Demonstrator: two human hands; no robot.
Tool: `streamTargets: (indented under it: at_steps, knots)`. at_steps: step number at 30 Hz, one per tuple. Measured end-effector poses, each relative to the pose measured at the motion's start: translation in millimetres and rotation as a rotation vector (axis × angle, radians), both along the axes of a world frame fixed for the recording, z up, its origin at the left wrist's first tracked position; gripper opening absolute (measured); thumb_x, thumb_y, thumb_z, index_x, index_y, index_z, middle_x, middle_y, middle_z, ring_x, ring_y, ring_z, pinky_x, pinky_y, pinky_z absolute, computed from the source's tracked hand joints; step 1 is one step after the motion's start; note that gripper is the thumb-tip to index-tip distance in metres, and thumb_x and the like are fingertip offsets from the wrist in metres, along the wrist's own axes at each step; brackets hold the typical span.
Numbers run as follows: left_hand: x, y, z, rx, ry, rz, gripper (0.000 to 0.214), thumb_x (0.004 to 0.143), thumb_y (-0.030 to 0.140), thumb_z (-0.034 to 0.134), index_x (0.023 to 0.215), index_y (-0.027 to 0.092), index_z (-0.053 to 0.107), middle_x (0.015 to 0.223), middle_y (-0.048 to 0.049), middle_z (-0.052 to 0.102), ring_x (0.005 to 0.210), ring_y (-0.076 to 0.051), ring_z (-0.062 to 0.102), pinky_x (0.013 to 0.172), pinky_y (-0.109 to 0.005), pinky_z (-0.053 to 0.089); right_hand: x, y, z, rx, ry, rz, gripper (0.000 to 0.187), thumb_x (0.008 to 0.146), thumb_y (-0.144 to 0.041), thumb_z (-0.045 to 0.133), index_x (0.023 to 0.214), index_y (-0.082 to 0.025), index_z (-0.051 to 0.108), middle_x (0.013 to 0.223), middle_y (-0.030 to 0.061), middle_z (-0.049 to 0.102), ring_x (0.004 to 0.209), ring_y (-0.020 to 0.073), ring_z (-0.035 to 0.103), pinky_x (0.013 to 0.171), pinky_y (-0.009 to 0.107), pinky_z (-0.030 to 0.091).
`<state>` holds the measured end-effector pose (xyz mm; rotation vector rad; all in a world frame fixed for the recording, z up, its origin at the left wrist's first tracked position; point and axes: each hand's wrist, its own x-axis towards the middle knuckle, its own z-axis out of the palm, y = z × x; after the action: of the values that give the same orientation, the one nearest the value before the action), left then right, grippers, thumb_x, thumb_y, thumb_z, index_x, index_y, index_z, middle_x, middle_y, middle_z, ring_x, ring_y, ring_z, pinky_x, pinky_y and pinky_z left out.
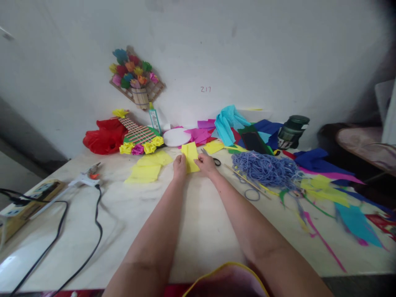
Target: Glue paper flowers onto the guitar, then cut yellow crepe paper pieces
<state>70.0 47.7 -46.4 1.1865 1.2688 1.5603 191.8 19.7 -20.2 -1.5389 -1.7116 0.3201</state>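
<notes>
A folded strip of yellow paper (190, 156) lies on the pale table (192, 222), far out in front of me. My left hand (180, 166) pinches its lower left edge with closed fingers. My right hand (205, 164) grips the lower right edge, fingers pressed on the paper. Both arms are stretched forward. More yellow sheets (149, 167) lie just left of the left hand. A pair of scissors (213, 159) with black handles rests just beyond my right hand.
A glue gun (88, 176) with black cable and a power strip (29, 202) sit at the left. A blue yarn pile (266, 169), coloured paper scraps, a dark jar (292, 132), a white disc (176, 137) and paper-flower crafts (139, 138) line the back and right.
</notes>
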Motion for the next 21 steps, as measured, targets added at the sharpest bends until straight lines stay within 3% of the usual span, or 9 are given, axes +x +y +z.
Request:
streamTargets:
  at_steps: [4,7,10,14,18,21]
  knots:
    - [2.9,-3.3,4.9,-0.02,-0.021,-0.061,0.038,0.074,0.053,0.045,0.071,0.016,0.055,0.067,-0.0045,0.055,0.062,-0.015,0.049,0.057,-0.027,0.037,-0.5,1.7,-2.3,0.019,0.011,0.03,0.016,0.07,-0.031,0.049,0.059,-0.02,0.048,0.053,-0.0034,0.047,0.053,0.0125,0.042,0.051,0.021,0.029]
    - [2.8,-4.3,5.0,-0.034,-0.027,-0.1,0.035,0.065,0.049,0.058,0.074,0.016,0.056,0.066,-0.0051,0.056,0.065,-0.017,0.052,0.059,-0.028,0.039,-0.7,2.0,-3.2,0.03,0.026,0.053,0.016,0.07,-0.03,0.048,0.058,-0.02,0.047,0.052,-0.0042,0.044,0.052,0.0119,0.04,0.051,0.021,0.03]
    - [1.7,-2.8,1.7,-0.018,-0.033,-0.034,0.031,0.059,0.042,0.065,0.074,0.016,0.054,0.062,-0.002,0.055,0.061,-0.015,0.051,0.056,-0.026,0.038,-0.2,1.6,-3.5,0.037,0.044,0.057,0.016,0.07,-0.03,0.047,0.057,-0.02,0.046,0.051,-0.0043,0.043,0.052,0.0119,0.04,0.051,0.021,0.03]
    - [-1.1,0.5,-2.2,-0.016,-0.029,0.083,0.026,0.065,0.043,0.057,0.066,0.017,0.051,0.056,0.0011,0.049,0.054,-0.012,0.047,0.049,-0.023,0.034,0.8,1.1,-3.8,0.059,0.08,0.045,0.016,0.07,-0.03,0.046,0.057,-0.02,0.044,0.051,-0.0042,0.04,0.052,0.0122,0.039,0.05,0.021,0.03]
    - [-3.3,1.7,-1.1,-0.035,0.005,0.167,0.036,0.071,0.048,0.05,0.052,0.019,0.041,0.046,0.004,0.036,0.048,-0.01,0.039,0.045,-0.022,0.03,1.1,1.1,-3.7,0.052,0.088,0.03,0.016,0.069,-0.03,0.046,0.056,-0.02,0.042,0.052,-0.0037,0.04,0.053,0.0126,0.039,0.051,0.022,0.031]
    - [-2.0,-0.1,3.0,-0.024,-0.025,0.169,0.037,0.073,0.05,0.046,0.055,0.018,0.044,0.049,0.002,0.042,0.054,-0.011,0.044,0.049,-0.022,0.034,1.1,0.8,-3.4,0.05,0.083,0.03,0.016,0.07,-0.03,0.045,0.056,-0.021,0.043,0.053,-0.0034,0.042,0.054,0.013,0.04,0.052,0.022,0.032]
